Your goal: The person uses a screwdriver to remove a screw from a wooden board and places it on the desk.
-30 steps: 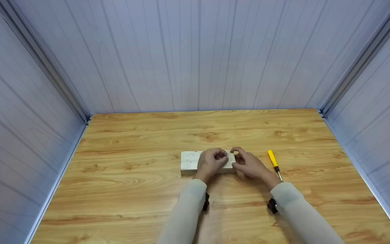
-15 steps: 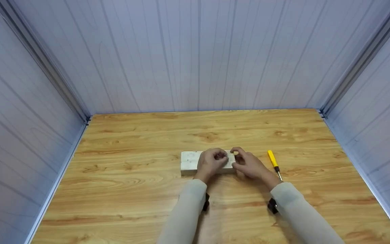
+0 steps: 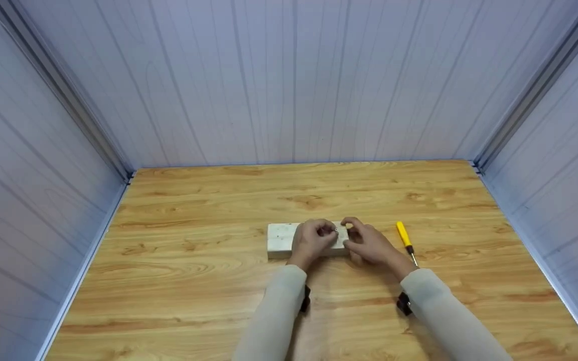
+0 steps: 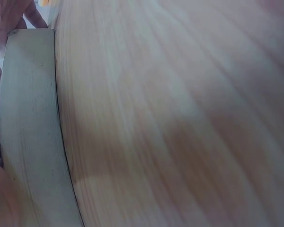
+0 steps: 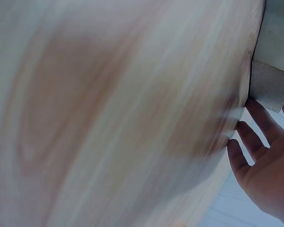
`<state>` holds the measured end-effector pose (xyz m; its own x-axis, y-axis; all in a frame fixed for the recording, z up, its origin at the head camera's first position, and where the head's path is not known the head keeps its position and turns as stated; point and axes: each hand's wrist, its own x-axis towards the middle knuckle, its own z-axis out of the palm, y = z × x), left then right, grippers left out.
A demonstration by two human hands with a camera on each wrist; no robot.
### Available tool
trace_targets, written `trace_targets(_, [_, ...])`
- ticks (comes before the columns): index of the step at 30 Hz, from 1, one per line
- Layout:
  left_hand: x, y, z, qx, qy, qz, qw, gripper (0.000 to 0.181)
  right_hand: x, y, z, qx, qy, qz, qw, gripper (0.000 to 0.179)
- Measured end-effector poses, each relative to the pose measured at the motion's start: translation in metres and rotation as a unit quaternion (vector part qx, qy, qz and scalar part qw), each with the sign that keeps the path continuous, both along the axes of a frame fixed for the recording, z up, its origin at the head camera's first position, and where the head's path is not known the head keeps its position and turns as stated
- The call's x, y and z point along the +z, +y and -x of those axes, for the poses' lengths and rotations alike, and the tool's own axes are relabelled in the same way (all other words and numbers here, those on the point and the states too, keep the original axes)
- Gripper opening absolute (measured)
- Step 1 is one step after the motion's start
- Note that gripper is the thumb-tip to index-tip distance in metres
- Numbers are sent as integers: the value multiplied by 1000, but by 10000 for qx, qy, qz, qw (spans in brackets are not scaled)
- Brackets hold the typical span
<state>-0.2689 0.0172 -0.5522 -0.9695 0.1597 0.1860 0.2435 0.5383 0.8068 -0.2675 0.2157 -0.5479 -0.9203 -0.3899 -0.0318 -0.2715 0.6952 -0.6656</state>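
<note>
A pale wooden block (image 3: pixel 281 237) lies flat on the table, its long side running left to right. Over its right half is my left hand (image 3: pixel 312 241), fingertips and thumb pinching a small shiny metal piece (image 3: pixel 336 230), perhaps a screw, against the top face; most of it is hidden. My right hand (image 3: pixel 371 244) holds the block's right end, thumb at the near corner and forefinger at the far one. The right wrist view shows the block's end grain (image 5: pixel 270 85) beside the spread fingers of that hand (image 5: pixel 270 175). Along the block's side (image 4: pixel 31 118), the left wrist view shows bare wood.
A screwdriver with a yellow handle (image 3: pixel 404 234) lies right of the right hand, its shaft partly behind the wrist. Pale panel walls (image 3: pixel 289 85) close off the back and both sides of the wood-grain table (image 3: pixel 193 291).
</note>
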Motion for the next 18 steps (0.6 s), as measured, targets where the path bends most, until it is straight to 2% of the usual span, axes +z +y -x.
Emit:
trace_targets(6, [1, 0, -1, 76, -26, -25, 10000, 6, 2, 0, -2, -87, -26, -97, 9999, 46])
trace_targets(18, [1, 0, -1, 19, 83, -125, 9999, 6, 2, 0, 1, 39, 50, -33, 10000, 45])
